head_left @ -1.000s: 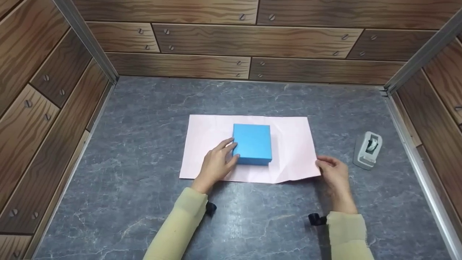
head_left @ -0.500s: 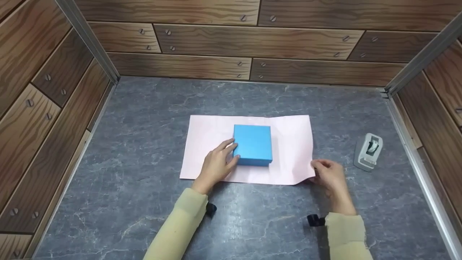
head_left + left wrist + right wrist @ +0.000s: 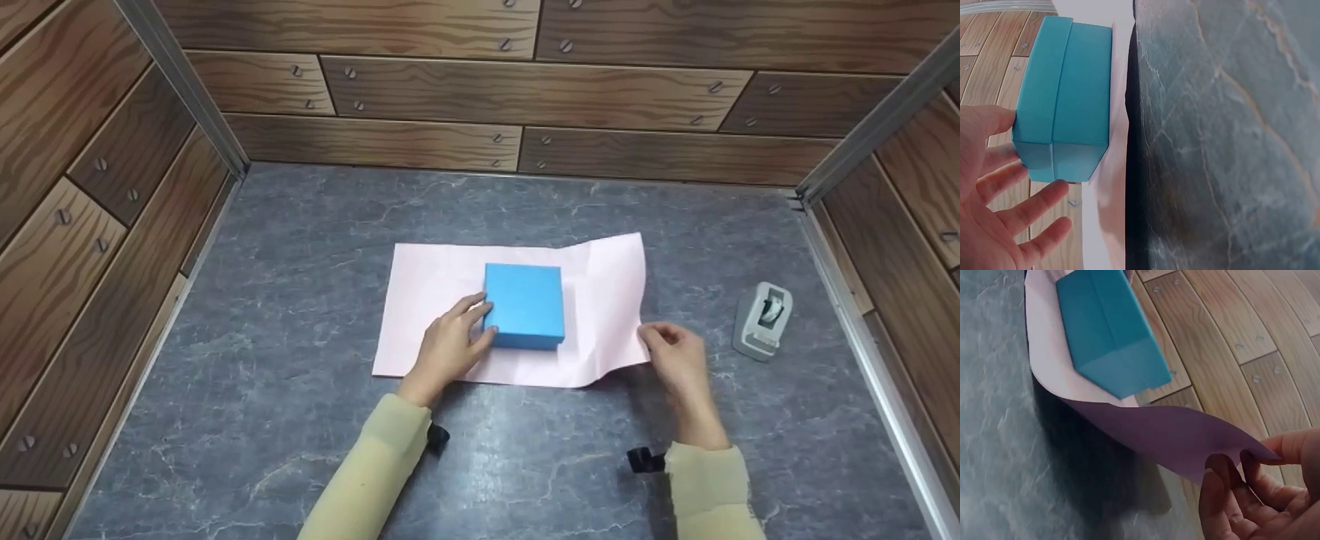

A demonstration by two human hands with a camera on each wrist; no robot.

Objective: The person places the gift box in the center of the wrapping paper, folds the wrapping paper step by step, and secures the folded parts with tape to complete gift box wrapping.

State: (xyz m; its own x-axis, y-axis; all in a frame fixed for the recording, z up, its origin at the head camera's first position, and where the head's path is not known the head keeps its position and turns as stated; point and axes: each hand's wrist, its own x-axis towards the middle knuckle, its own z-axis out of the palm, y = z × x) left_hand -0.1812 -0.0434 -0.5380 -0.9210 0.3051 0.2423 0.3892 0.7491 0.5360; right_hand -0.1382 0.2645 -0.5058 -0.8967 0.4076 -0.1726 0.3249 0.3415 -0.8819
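Note:
A blue lidded box [image 3: 523, 301] sits on a sheet of pale pink paper [image 3: 427, 307]. My left hand [image 3: 448, 341] touches the box's left side with its fingertips, fingers spread and fairly straight; the left wrist view shows the box [image 3: 1067, 101] beside the thumb and fingers. My right hand [image 3: 677, 356] pinches the paper's right edge near its front corner. That side of the paper is lifted and bowed off the table, its underside [image 3: 1151, 433] showing in the right wrist view, with thumb and fingers gripping the corner.
A grey tape dispenser [image 3: 763, 322] with a roll of clear tape stands to the right of my right hand. The grey marbled table [image 3: 315, 262] is bounded by wood-patterned walls [image 3: 420, 139] at the back and both sides.
The right hand has moved a little left with the pinched paper edge. The paper's right side has risen and curved more. The left hand and the box have stayed in place.

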